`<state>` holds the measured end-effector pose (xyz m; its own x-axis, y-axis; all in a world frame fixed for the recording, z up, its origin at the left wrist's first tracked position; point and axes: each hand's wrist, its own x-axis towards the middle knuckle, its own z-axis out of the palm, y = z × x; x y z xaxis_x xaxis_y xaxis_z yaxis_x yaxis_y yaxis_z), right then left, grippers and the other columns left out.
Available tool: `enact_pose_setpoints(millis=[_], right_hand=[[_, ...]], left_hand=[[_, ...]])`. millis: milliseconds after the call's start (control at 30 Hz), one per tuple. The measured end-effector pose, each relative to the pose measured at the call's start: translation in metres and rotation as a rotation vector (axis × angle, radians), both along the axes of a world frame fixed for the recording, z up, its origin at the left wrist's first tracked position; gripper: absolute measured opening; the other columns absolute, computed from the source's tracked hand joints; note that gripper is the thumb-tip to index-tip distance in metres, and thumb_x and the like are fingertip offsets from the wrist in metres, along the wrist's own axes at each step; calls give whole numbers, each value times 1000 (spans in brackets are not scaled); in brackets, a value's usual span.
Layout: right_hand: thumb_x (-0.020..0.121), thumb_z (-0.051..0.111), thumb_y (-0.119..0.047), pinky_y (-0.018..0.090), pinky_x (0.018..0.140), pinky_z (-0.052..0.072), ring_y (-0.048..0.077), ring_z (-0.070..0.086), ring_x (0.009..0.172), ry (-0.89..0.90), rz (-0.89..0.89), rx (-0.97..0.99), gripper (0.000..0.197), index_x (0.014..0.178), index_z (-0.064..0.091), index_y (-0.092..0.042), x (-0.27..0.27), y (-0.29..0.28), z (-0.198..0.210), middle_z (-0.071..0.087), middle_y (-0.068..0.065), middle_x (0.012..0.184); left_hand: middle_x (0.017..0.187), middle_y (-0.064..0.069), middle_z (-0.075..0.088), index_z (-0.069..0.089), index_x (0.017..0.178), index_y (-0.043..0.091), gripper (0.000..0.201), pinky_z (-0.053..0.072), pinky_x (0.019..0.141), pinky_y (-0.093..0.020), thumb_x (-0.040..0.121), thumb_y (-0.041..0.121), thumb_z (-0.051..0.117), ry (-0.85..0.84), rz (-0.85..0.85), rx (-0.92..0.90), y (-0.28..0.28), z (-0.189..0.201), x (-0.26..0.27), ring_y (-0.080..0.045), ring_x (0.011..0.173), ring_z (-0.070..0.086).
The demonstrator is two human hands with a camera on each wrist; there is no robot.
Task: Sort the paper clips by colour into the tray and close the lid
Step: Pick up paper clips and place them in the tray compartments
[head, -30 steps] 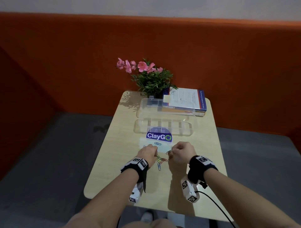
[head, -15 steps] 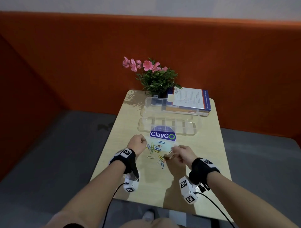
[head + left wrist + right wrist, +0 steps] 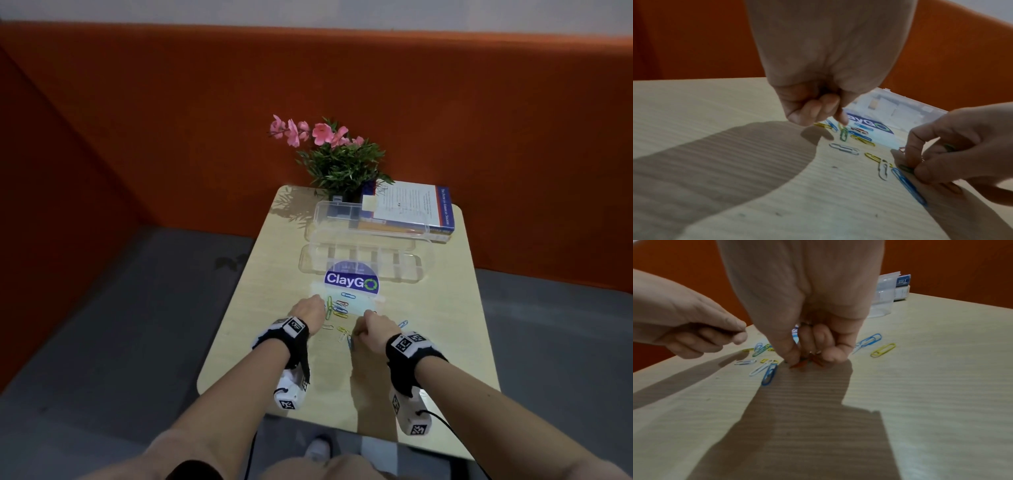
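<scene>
Several coloured paper clips (image 3: 337, 310) lie scattered on the wooden table (image 3: 274, 373) in front of a clear compartment tray (image 3: 412, 272). The tray's lid (image 3: 322, 219) stands open behind it. My right hand (image 3: 371, 330) is down on the table and pinches a small bunch of red clips (image 3: 803, 364) and a green clip (image 3: 906, 168). A long blue clip (image 3: 908, 186) lies just beside its fingertips. My left hand (image 3: 306, 308) hovers at the left edge of the clips. Its fingers (image 3: 818, 112) are curled and I see nothing in them.
A blue ClayGo sticker (image 3: 351, 281) sits between the tray and the clips. At the far end of the table stand a potted plant with pink flowers (image 3: 339, 157) and a book (image 3: 411, 209). One blue clip (image 3: 869, 340) and one yellow clip (image 3: 882, 350) lie right of my right hand.
My left hand has drawn away to the left from the right hand, and the scattered clips now show between them. My right hand has stayed low over the clips.
</scene>
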<state>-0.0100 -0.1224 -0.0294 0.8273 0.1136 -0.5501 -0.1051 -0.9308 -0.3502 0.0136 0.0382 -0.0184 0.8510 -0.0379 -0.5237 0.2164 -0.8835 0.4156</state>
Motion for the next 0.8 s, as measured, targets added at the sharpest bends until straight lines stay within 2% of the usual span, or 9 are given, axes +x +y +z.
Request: enact_pose_setpoints(millis=[167,267,333,400,500,600,700,733,800], right_hand=[[88,51,-16,29,92,43,27,56,116,41,-55,44,30,116,59,-10,-8,-10,-2,62,10,124],[87,51,-16,27,86,42,27,56,114,38,-93,77,28,113,58,-7,-12,-15,-2,62,11,121],[85,53,-19,29,83,44,28,58,108,26,-149,138,17,101,56,-11,-15,-19,-5,64,11,111],[83,55,-20,32,74,47,28,63,91,16,-279,272,7,82,49,-17,-16,-23,-4,67,10,96],[82,53,-13,24,48,42,20,57,56,23,-577,544,14,70,46,-16,-15,-27,4,64,5,67],[82,47,2,20,40,32,15,43,37,90,-872,884,24,62,43,-10,-13,-32,15,50,2,41],[78,39,4,28,48,33,20,33,46,126,-1034,1106,28,54,39,-10,-11,-36,21,33,6,49],[77,37,5,30,50,36,21,34,48,141,-1078,1177,28,54,40,-10,-11,-37,22,33,6,52],[75,34,5,33,52,40,23,36,52,167,-1123,1263,26,55,40,-10,-9,-37,24,35,7,55]], left_hand=[[112,-17,64,47,117,7,30,49,80,-39,96,29,44,-63,-93,133,-12,-2,0,-35,102,62],[113,-16,64,47,117,8,34,49,79,-38,92,30,53,-94,-88,145,-15,-5,3,-35,103,61],[113,-16,64,49,116,7,33,49,80,-38,91,28,55,-100,-70,127,-16,-9,6,-35,103,61],[114,-15,64,51,115,7,31,49,81,-37,91,26,55,-91,-33,99,-17,-10,7,-34,104,61],[113,-14,64,56,111,7,27,49,81,-36,91,24,56,-47,34,46,-16,-10,9,-33,105,61],[107,-15,70,59,87,9,15,51,77,-35,88,23,59,-15,45,2,-15,-11,11,-33,99,65],[90,-19,70,46,59,15,29,44,65,-30,86,18,55,-14,4,21,-13,-16,13,-33,84,65],[86,-17,67,45,60,15,29,42,64,-29,87,17,53,-15,-26,32,-12,-15,12,-31,79,62],[93,-16,65,54,78,10,14,41,66,-30,90,18,50,-8,-94,58,-9,-11,8,-28,78,55]])
